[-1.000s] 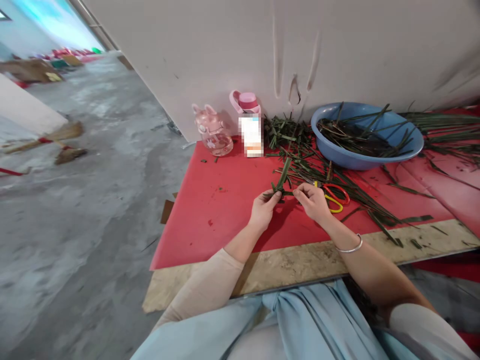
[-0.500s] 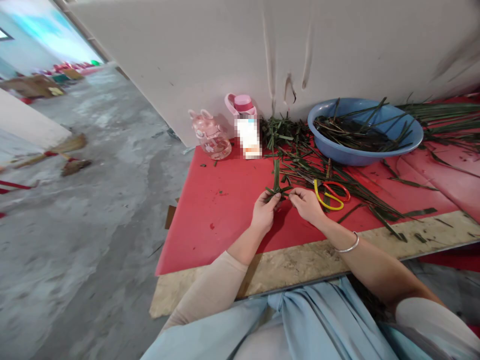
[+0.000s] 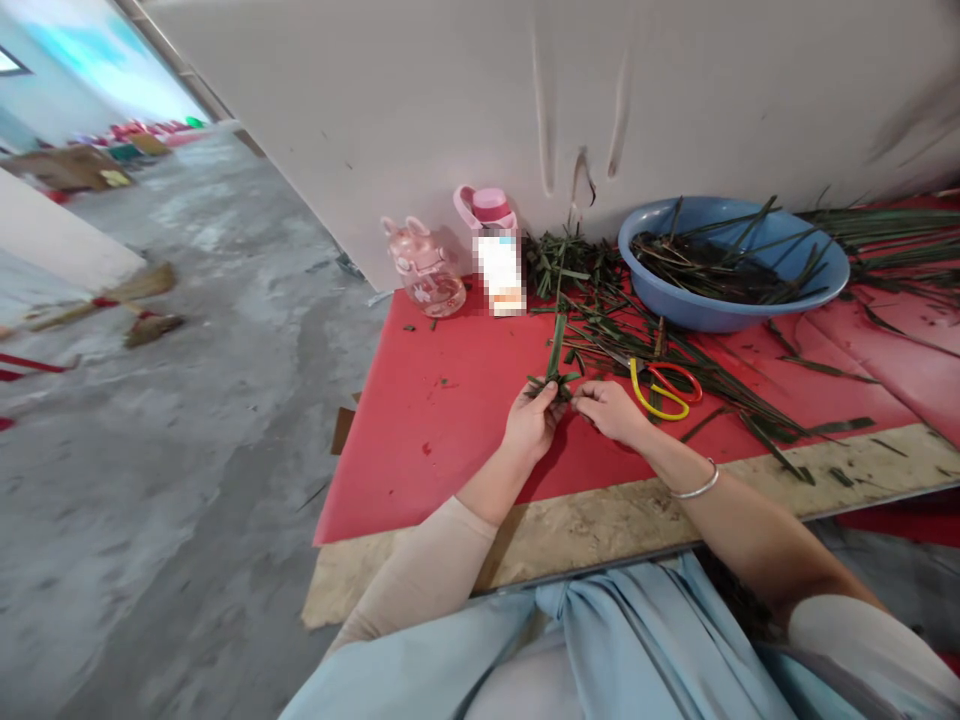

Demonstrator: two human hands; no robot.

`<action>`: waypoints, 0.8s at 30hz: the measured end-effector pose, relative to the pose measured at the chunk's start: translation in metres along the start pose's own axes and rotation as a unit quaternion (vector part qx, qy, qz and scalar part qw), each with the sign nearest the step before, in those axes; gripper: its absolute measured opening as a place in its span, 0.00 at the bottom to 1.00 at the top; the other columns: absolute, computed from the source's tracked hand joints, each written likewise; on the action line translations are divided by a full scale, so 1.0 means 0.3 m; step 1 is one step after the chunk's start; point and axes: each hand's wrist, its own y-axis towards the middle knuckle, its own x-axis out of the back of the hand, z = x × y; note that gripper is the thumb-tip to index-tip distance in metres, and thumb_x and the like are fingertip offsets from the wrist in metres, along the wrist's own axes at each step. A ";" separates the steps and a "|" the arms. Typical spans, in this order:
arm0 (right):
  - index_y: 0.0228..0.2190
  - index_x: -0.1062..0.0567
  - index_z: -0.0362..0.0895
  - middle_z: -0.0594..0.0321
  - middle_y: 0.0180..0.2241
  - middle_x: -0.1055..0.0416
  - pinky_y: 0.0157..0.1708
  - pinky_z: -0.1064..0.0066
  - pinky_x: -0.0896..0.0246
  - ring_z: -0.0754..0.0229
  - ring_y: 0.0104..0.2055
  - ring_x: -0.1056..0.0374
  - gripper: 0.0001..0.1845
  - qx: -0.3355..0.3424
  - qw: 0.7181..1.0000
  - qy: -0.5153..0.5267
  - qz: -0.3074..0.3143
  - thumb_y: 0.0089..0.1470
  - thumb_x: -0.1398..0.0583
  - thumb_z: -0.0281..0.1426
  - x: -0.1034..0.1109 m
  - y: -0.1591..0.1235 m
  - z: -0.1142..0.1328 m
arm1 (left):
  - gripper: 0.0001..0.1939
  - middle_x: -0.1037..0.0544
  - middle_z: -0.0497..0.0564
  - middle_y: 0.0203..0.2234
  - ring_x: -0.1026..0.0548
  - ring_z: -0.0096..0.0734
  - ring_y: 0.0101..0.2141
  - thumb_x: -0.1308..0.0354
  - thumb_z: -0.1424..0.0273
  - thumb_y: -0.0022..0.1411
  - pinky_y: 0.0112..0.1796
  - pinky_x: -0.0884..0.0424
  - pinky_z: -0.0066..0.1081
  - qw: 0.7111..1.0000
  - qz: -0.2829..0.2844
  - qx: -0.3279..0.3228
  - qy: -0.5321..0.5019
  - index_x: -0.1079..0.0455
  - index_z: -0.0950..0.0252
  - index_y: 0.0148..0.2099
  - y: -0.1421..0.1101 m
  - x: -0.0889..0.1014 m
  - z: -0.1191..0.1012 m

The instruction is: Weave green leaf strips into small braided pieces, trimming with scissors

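My left hand [image 3: 531, 418] is closed on a small piece of woven green leaf strips [image 3: 556, 362], its thumb pressed over the folded middle. One strip stands up from the piece, away from me, and shorter ends stick out at the sides. My right hand [image 3: 606, 408] pinches at the right side of the same piece, apparently on a strip end; the fingertips hide most of it. Just right of that hand lie scissors [image 3: 658, 392] with one yellow and one red handle, their blades partly among loose leaf strips [image 3: 720, 385].
A blue basin [image 3: 731, 312] holding long leaves stands at the back right. Against the wall are a pink bottle [image 3: 433, 275], a pink-capped bottle [image 3: 491, 206] and a heap of leaf pieces [image 3: 571, 262]. A red sheet [image 3: 409, 430] covers the board [image 3: 585, 530].
The upright strip now leans a little to the right and shows longer. My right hand has shifted slightly left, closer to the woven piece. My left hand stays on the piece.
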 end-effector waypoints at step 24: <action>0.48 0.31 0.44 0.49 0.42 0.29 0.36 0.63 0.40 0.46 0.44 0.31 0.29 -0.144 0.808 -0.536 -0.200 0.50 0.43 0.49 0.319 -0.135 -0.076 | 0.20 0.22 0.50 0.27 0.27 0.24 0.25 0.29 0.63 0.41 0.27 0.32 0.25 0.998 0.056 -0.006 -0.011 0.31 0.66 0.34 -0.032 -0.003 -0.063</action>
